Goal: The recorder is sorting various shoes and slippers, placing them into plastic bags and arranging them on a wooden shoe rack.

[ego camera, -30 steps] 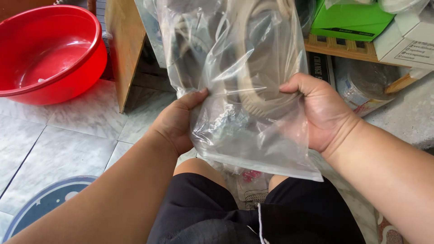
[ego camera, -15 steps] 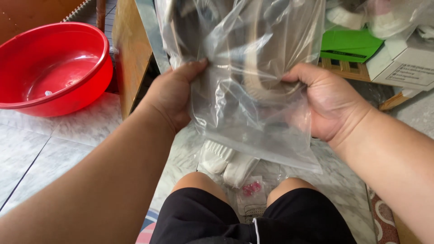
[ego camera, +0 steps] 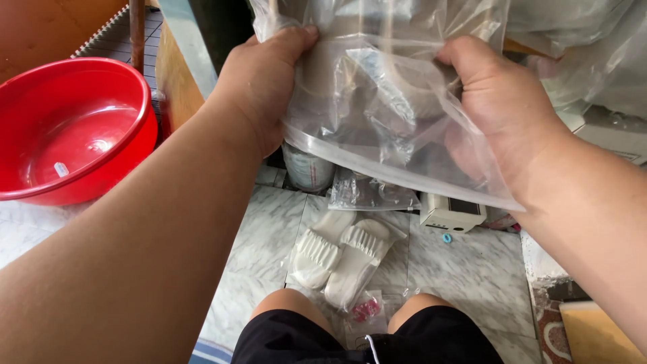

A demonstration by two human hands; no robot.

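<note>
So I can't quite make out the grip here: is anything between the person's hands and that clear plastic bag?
Nothing visible is. The left hand and the right hand both pinch the clear plastic bag directly, one on each side, bare skin on plastic. The pale items inside stay behind the film.

A single head-worn camera looks steeply down from above the person's lap onto the marble floor [ego camera: 472,269]. It sits close to both raised forearms, which fill the lower frame. The red basin [ego camera: 67,128] lies left of the floor's centre, and the view faces forward toward cluttered storage beyond it.
</note>
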